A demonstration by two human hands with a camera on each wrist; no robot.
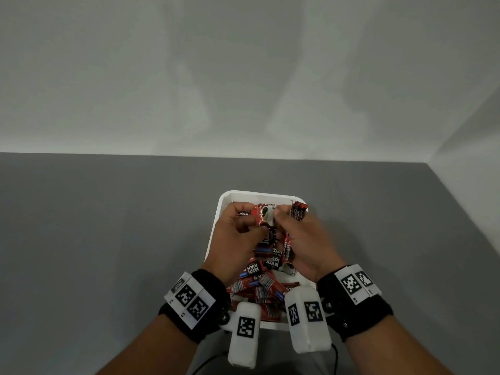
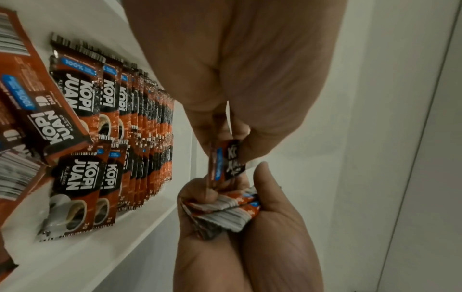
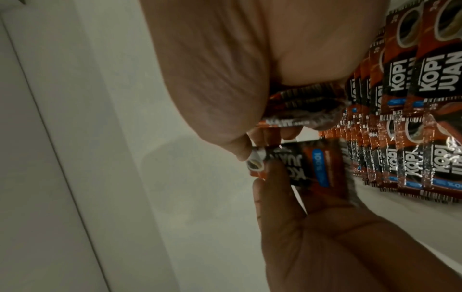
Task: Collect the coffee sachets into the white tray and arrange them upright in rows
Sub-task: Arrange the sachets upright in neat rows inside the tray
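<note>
The white tray (image 1: 257, 194) lies on the grey table in front of me. Above its far end, my left hand (image 1: 251, 216) pinches a single red-and-black coffee sachet (image 1: 262, 216). My right hand (image 1: 278, 216) meets it there: its fingertips (image 3: 252, 146) pinch the same sachet (image 3: 312, 168), while its palm grips a bundle of sachets (image 1: 297, 211). The bundle (image 2: 225, 207) also shows in the left wrist view, below the pinched sachet (image 2: 228, 158). Two rows of upright sachets (image 2: 150, 128) stand in the tray. Loose sachets (image 1: 257, 288) are heaped at its near end.
The grey table (image 1: 108, 239) runs back to a pale wall and ends at a right edge (image 1: 460, 212). White camera blocks (image 1: 243, 334) hang under both wrists over the tray's near rim. A dark cable (image 1: 335, 355) lies at the table's front.
</note>
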